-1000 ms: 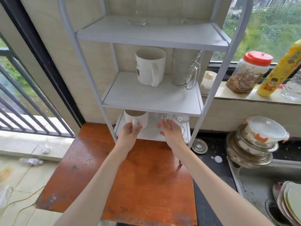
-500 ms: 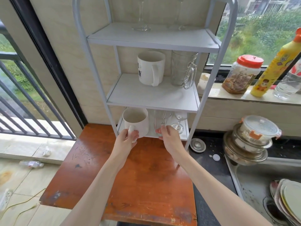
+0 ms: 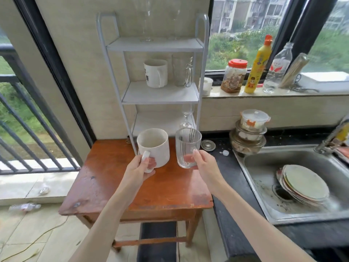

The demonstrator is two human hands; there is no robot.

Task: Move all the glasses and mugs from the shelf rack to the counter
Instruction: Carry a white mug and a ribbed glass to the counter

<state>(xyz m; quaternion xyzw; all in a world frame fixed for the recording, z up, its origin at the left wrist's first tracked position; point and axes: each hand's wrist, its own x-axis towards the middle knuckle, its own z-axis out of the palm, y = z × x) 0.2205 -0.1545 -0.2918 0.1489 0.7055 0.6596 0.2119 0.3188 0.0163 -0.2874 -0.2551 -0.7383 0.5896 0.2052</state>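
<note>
My left hand (image 3: 138, 167) grips the handle of a white mug (image 3: 154, 145), held above the wooden table (image 3: 105, 178) in front of the grey shelf rack (image 3: 160, 95). My right hand (image 3: 203, 164) holds a clear ribbed glass (image 3: 187, 148) beside the mug. On the rack's middle shelf stand a second white mug (image 3: 156, 73) and a clear glass mug (image 3: 182, 72). A wine glass (image 3: 186, 118) is on the bottom shelf. Two clear stemmed glasses (image 3: 146, 21) stand on the top shelf, faint against the wall.
The black counter (image 3: 226, 167) lies right of the table, with a steel sink (image 3: 264, 186) holding stacked plates (image 3: 304, 184). Stacked bowls and a lidded container (image 3: 251, 129) sit behind the sink. A jar (image 3: 234, 75), yellow bottle (image 3: 257, 67) and plastic bottle (image 3: 276, 69) line the windowsill.
Both hands have lifted the white mug and the clear glass off the bottom shelf and drawn them out above the table. The view has pulled back from the rack.
</note>
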